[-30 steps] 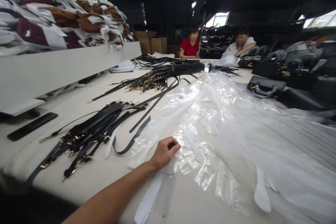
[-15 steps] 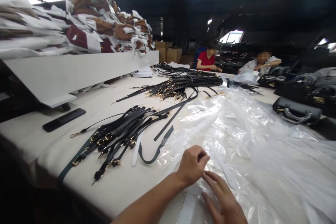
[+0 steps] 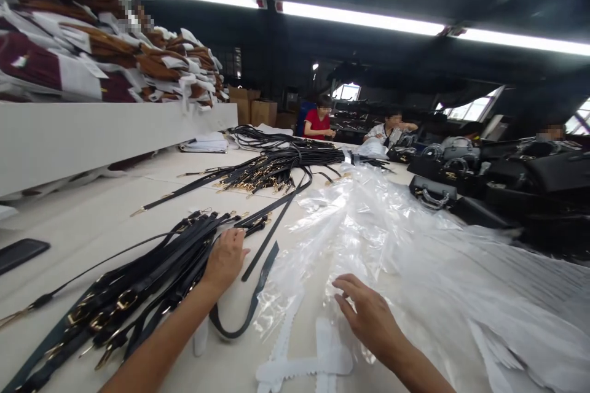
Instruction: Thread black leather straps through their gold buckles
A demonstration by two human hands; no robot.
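My left hand [image 3: 224,260] rests on a pile of black leather straps with gold buckles [image 3: 138,285] at the near left of the white table; whether its fingers grip a strap is unclear. My right hand [image 3: 366,313] hovers open, fingers spread, over clear plastic sleeves [image 3: 369,227] and white scalloped strips [image 3: 304,365] near the table's front edge. A loose dark strap [image 3: 258,298] curves between my two hands.
A second bundle of black straps [image 3: 276,169] lies farther back. A phone [image 3: 21,253] sits at the left. A white shelf [image 3: 92,135] holds stacked wrapped bags. Black handbags [image 3: 461,187] crowd the right. Two people [image 3: 320,120] sit at the far end.
My left hand left the plastic sleeves and moved left onto the black strap pile. My right hand lifted a little and spread open. The view has tilted up.
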